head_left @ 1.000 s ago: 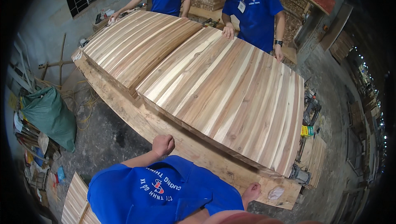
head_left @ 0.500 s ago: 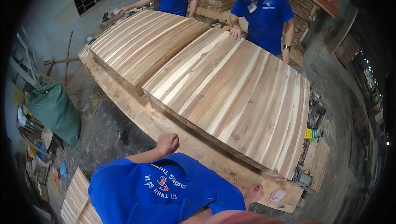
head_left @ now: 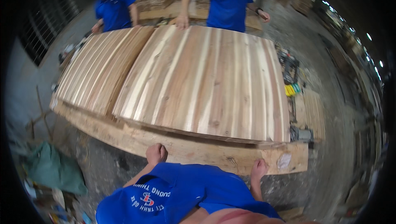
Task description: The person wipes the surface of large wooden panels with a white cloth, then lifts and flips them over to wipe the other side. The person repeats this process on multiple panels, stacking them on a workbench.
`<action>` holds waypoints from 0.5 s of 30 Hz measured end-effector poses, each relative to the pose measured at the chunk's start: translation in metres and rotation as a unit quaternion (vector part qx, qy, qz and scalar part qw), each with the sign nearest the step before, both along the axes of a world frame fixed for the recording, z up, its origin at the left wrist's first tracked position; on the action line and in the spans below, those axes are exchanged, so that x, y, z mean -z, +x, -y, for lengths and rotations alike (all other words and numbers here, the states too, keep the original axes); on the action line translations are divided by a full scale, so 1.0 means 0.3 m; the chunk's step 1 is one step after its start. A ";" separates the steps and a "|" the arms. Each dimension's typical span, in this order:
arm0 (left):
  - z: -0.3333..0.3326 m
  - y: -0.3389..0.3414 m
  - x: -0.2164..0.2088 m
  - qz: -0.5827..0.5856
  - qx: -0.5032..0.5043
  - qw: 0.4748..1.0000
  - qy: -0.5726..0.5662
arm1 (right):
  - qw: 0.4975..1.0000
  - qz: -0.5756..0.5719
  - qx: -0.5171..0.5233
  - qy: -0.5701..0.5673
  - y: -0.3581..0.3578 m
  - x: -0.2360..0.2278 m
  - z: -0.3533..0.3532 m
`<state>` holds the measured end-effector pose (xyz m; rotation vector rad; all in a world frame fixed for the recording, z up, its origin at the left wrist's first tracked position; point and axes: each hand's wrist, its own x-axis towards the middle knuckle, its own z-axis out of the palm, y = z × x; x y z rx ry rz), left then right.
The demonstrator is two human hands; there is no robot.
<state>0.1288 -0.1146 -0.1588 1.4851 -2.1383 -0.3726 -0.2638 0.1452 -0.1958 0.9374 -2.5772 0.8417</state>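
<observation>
Two stacks of striped wooden panels lie side by side on a long wooden workbench (head_left: 210,156). The larger right stack (head_left: 202,86) is right in front of me, and the narrower left stack (head_left: 97,69) lies beyond a thin gap. My left hand (head_left: 156,154) is closed in a fist at the bench's near edge, below the right stack's near left corner. Also curled into a fist, my right hand (head_left: 260,168) is at the same edge farther right, beside a pale scrap (head_left: 284,161). Neither fist shows anything in it, and neither touches the panels.
Two people in blue shirts stand across the bench; the right one's hand (head_left: 182,21) rests on the right stack's far edge. Power tools (head_left: 288,65) and a yellow-green box (head_left: 293,89) lie to the right. A green sack (head_left: 55,168) stands on the floor at left.
The view has swung to the right, so the stacks look squarer to me. The right co-worker's one hand has come off the panels. My hands stay closed near the bench edge.
</observation>
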 end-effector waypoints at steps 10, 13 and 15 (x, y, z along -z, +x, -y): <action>0.000 -0.014 0.008 0.002 0.020 1.000 -0.022 | 1.000 -0.017 0.014 -0.019 0.023 -0.058 0.015; 0.008 -0.002 0.009 0.046 0.033 0.998 -0.009 | 1.000 -0.010 0.016 -0.014 0.014 -0.053 0.021; 0.010 -0.003 0.010 0.051 0.036 0.998 -0.019 | 1.000 -0.012 0.022 -0.013 0.016 -0.048 0.020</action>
